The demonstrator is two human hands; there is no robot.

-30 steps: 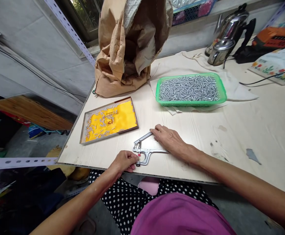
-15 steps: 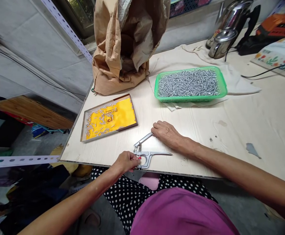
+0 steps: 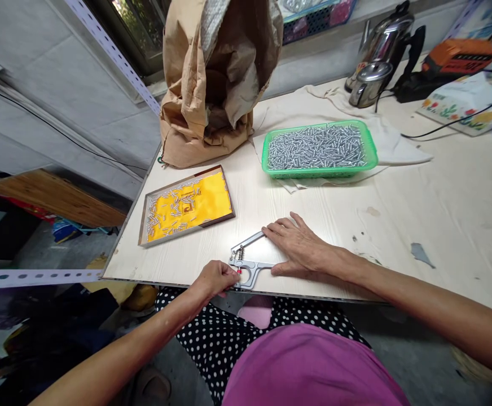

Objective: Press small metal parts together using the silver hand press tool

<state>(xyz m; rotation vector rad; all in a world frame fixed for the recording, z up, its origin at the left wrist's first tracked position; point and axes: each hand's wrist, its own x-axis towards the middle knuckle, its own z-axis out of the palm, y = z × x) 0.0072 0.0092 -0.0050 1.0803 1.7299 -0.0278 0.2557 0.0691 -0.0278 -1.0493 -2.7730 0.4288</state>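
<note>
A pair of grey metal snap-fastener pliers (image 3: 251,266) lies near the table's front edge, jaws to the left and handles spread apart. A spring and a small red part show at the jaws. My right hand (image 3: 294,245) spans the two handles, fingers on the upper one and thumb on the lower. At the jaws, my left hand (image 3: 218,277) is closed in a pinch; whatever lies between its fingertips is too small to make out. Beyond it, a shallow tray (image 3: 224,189) with a yellow bottom holds scattered small silver metal pieces.
Behind the pliers stands a green plastic basket (image 3: 267,163) filled with silver metal pieces, on a white cloth (image 3: 402,151). A large brown paper sack (image 3: 187,113) is at the back left. A steel kettle (image 3: 387,34), a small steel pot (image 3: 369,84) and an orange-black box (image 3: 460,56) stand back right.
My right hand has gone from a closed grip on the upper handle's end to spread fingers across both handles. My left hand stays pinched at the jaws. The view has shifted slightly.
</note>
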